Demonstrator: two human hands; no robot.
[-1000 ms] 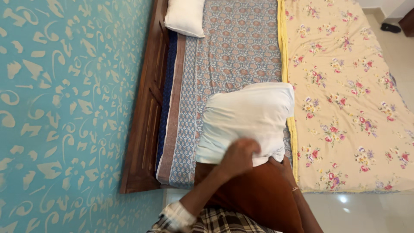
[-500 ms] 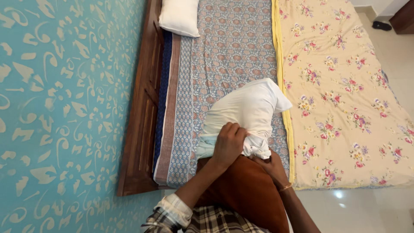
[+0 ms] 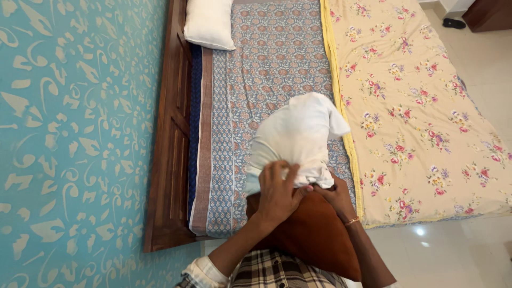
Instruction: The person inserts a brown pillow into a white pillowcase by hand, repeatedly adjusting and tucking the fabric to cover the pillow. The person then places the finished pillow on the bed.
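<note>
A brown pillow (image 3: 312, 232) stands on end in front of me, its upper half inside a white pillowcase (image 3: 296, 136). My left hand (image 3: 278, 192) grips the bunched open edge of the pillowcase on the left side. My right hand (image 3: 333, 196), with a thin bangle at the wrist, holds the case's edge on the right, fingers pressed against the pillow. Both hands meet at the line where white cloth ends and brown pillow shows.
A bed with a blue patterned sheet (image 3: 266, 69) lies ahead, with a dark wooden headboard (image 3: 173, 133) against a teal patterned wall (image 3: 74, 133). A second white pillow (image 3: 209, 24) rests at the far end. A cream floral sheet (image 3: 416, 106) covers the right side; tiled floor (image 3: 464, 250) beyond.
The pillowcase has been drawn further down and gathered narrower over the brown pillow. My left hand shifted from the case's front to its bunched lower edge.
</note>
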